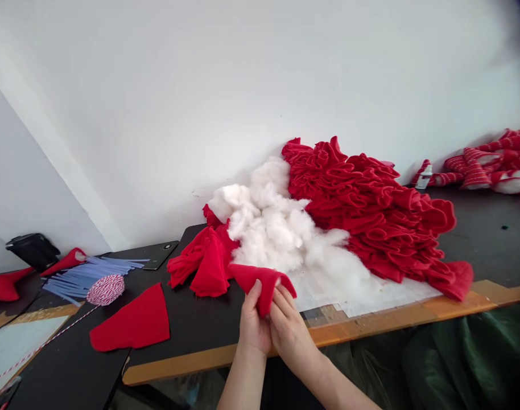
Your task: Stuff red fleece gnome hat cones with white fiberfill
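Observation:
Both hands hold a cone-shaped red fabric piece (255, 278) in front of the stuffing pile, above the table's front edge. Its narrow end points left and its wide end faces right. My left hand (255, 322) is closed round its underside, with the thumb on the near face. At the wide end, the fingers of my right hand (289, 326) grip the cloth; their tips are partly hidden, and a little white shows there. Behind lies a heap of fluffy white stuffing (277, 228). Several red cloth pieces (211, 259) are bunched to its left.
A large pile of red fabric pieces (371, 216) stands against the wall. Left lie a flat red piece (134, 319), red-and-white twine (106, 289), blue strips (78, 276) and a phone (157, 254). A small white bottle (423, 177) and striped stuffed pieces (477, 168) are at the far right.

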The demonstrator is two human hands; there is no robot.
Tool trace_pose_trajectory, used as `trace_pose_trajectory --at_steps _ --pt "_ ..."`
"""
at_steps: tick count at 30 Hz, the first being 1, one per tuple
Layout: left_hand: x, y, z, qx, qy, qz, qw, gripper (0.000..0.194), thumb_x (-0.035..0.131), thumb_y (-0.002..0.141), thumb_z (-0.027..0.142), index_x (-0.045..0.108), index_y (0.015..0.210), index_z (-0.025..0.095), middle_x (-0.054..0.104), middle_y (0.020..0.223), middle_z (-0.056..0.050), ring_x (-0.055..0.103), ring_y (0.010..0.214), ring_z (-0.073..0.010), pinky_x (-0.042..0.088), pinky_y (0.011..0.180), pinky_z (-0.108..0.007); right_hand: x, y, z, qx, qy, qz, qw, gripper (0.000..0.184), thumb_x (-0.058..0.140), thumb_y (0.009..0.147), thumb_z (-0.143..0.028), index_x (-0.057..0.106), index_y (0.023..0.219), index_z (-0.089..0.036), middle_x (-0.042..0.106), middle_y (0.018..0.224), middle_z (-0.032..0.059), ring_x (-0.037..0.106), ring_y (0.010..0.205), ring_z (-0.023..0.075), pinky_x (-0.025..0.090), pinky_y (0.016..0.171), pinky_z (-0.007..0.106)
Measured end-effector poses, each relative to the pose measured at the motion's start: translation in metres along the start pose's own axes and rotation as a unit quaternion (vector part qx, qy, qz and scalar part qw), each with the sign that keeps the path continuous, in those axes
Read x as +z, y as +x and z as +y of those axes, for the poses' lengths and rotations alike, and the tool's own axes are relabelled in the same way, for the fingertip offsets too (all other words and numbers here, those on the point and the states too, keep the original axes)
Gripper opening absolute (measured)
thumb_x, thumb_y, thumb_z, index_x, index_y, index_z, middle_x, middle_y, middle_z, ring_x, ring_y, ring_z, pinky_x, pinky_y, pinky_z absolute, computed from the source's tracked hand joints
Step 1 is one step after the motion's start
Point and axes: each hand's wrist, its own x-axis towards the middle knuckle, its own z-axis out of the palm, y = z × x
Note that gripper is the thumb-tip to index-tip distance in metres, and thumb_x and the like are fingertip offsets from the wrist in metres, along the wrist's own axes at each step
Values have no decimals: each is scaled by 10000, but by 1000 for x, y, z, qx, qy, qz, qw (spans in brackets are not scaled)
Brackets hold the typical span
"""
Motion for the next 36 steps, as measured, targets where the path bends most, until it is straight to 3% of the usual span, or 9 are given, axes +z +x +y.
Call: trace_pose_trajectory --at_steps 2,7,11,15,20,23,26,31,36 --pt "-4 3 7 -25 -33 9 999 241 578 788 227 655 918 39 701 873 -147 666 803 -187 519 788 -265 -3 -1 2 16 0 16 1000 306 383 892 -97 565 1131 -158 547 1174 158 533 1100 273 536 851 411" --pt "-7 4 14 -15 -61 14 998 239 531 797 230 663 904 62 706 893 -142 663 821 -222 530 746 -318 -13 2 4 188 44 79 978 194 548 847 -194 583 1037 -211 537 1033 103 560 954 239 518 800 415" --pt "-4 -1 1 -35 -21 -9 999 242 561 784 239 643 940 72 689 915 -137 650 864 -217 500 825 -314 -9 7 7 305 171 48 936 290 558 787 -197 533 1077 -196 609 1004 88 601 905 231 525 777 396" --pt "-7 -8 -4 92 127 -7 988 401 650 758 320 539 1123 194 629 1029 -74 612 949 -202 482 816 -304 -9 7 19 336 199 32 920 223 480 778 -145 565 980 -185 639 888 58 611 809 212 520 731 363" --pt "-11 -17 10 262 403 -38 876 412 726 657 206 595 1048 216 608 1059 -80 567 985 -225 438 836 -287 -17 6 20 228 179 18 957 336 460 758 -80 562 1054 -203 589 942 59 586 848 200 504 729 330" --pt "-9 -15 14 320 500 -13 804 284 654 666 120 631 929 224 636 895 -48 573 840 -209 419 769 -272 -15 3 13 174 166 9 971 342 446 768 -61 561 1057 -204 551 915 62 570 808 188 504 688 308" --pt "-13 -5 10 351 531 45 770 235 608 608 45 586 734 242 573 697 4 518 680 -187 385 671 -260 -11 -1 14 167 134 35 976 271 442 706 -28 581 868 -195 521 776 29 543 683 167 477 596 276" --pt "-19 3 8 351 516 102 775 188 583 647 76 523 721 238 538 696 10 492 668 -174 384 670 -268 -10 0 32 231 97 76 965 306 394 607 -12 589 761 -190 525 714 16 527 660 168 438 596 281" --pt "-15 -12 7 197 429 -54 880 347 670 669 192 492 965 230 578 950 -34 578 815 -177 459 687 -269 -13 6 38 279 121 93 948 277 424 632 -59 578 822 -189 561 747 16 533 700 178 437 614 292"
